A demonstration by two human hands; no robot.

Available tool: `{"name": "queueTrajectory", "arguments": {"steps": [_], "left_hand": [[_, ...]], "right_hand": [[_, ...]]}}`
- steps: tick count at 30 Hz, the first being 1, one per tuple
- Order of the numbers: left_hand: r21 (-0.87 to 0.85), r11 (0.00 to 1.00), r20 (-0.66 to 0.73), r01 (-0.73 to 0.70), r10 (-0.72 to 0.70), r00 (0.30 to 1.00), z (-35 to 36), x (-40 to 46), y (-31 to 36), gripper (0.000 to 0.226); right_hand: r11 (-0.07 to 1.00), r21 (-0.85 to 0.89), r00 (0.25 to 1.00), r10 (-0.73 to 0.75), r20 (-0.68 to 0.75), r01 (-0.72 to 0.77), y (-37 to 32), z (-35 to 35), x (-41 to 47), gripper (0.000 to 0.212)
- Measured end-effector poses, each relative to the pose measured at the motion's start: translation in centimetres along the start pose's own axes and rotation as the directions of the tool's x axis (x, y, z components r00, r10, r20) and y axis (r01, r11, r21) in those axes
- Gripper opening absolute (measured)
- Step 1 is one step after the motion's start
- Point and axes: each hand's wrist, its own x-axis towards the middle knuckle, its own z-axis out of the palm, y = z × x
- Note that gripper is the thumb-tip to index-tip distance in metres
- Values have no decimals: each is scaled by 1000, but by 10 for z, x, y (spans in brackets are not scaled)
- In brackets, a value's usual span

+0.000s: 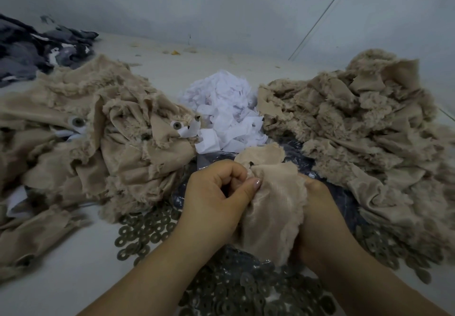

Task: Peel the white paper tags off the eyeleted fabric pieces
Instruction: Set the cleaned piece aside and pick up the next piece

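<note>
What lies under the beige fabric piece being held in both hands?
Under the held fabric piece lie grey metal washers and a dark plastic sheet. The right hand is mostly hidden behind the fabric; the left hand pinches its top edge. Anything directly beneath is covered.

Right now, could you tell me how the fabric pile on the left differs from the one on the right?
The left pile shows metal eyelets and white paper tags; the right pile shows neither. The left pile shows mostly smooth backing, the right pile mostly fluffy fur. Both are beige and flank the paper scraps.
</note>
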Motion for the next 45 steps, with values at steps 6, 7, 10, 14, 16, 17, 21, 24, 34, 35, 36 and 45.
{"name": "queueTrajectory", "arguments": {"steps": [6,7,10,14,16,17,21,24,34,35,36,45], "left_hand": [[65,996,-14,-53,54,998,0,0,0,20],[74,995,4,-68,68,998,0,0,0,18],[56,997,31,-61,59,998,0,-1,-3,16],[13,999,34,-39,39,999,-1,0,-4,17],[-19,1000,37,-4,5,999,-2,1,-3,17],[-43,999,40,19,-17,999,-2,1,-3,16],[-168,982,43,92,-86,995,-3,1,-2,21],[-259,955,69,142,-128,989,-2,1,-1,20],[-231,965,34,119,-115,993,-2,-1,-5,12],[-228,966,36,120,-114,993,-1,0,-5,14],[-228,966,40,124,-118,992,-1,0,-4,15],[-235,956,40,176,-171,984,2,-1,-2,21]], "right_hand": [[991,-113,991,-55,118,69,-6,3,6,71],[974,-187,989,-105,108,124,-4,1,7,63],[971,-183,987,-146,65,155,-4,7,6,30],[997,-59,996,-36,84,41,-8,10,5,36],[999,-46,997,-1,78,5,-9,9,5,38],[999,-51,998,2,66,1,-10,9,5,36],[995,-69,996,-73,42,76,-9,10,2,26],[992,-62,993,-112,31,114,-7,10,3,25],[895,-305,939,-343,-5,325,-6,11,-1,9],[906,-289,946,-324,-6,309,-6,11,-1,7],[912,-283,950,-312,-11,296,-6,12,-1,9],[923,-282,956,-288,-52,262,-2,11,0,12]]}}
